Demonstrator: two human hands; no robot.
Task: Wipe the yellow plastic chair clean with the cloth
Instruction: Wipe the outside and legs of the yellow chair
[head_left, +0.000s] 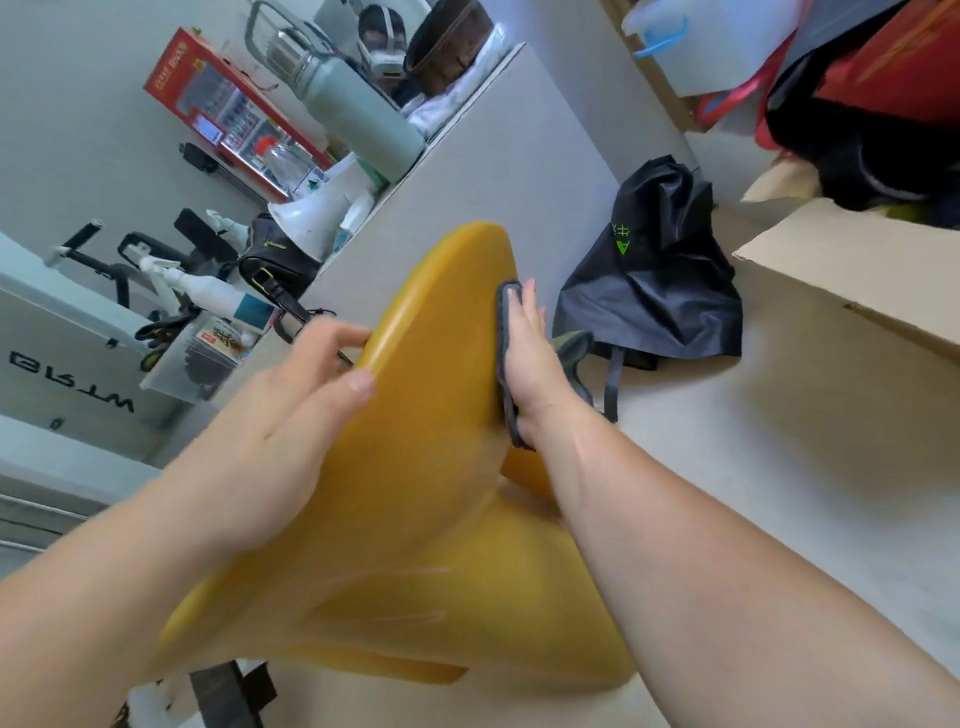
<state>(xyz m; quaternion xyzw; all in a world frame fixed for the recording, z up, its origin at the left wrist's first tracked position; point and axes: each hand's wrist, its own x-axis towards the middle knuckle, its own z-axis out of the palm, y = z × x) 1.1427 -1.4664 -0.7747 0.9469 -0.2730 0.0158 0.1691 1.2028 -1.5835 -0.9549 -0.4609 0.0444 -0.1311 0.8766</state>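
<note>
Yellow plastic chair (431, 441) — tipped up over the pale floor, between your forearms. The shell looks stiff, light and glossy, so probably slick; best held by the rim. Your left hand (291, 415) grips that rim, thumb on the near face. Your right hand (524, 364) lies flat, fingers straight, pressing the dark cloth (506, 296) against the far edge. Black bag (654, 291) beyond — green print, upside down, unreadable. Lettering on the white unit (62, 338) is inverted and unclear.

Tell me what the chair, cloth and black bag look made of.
Chair: smooth, semi-glossy yellow plastic, by its sheen and moulded curves.
Cloth: thin grey fabric, possibly microfibre; matte, with a bound edge.
Bag: black, likely nylon; crinkled folds, faint sheen.
</note>
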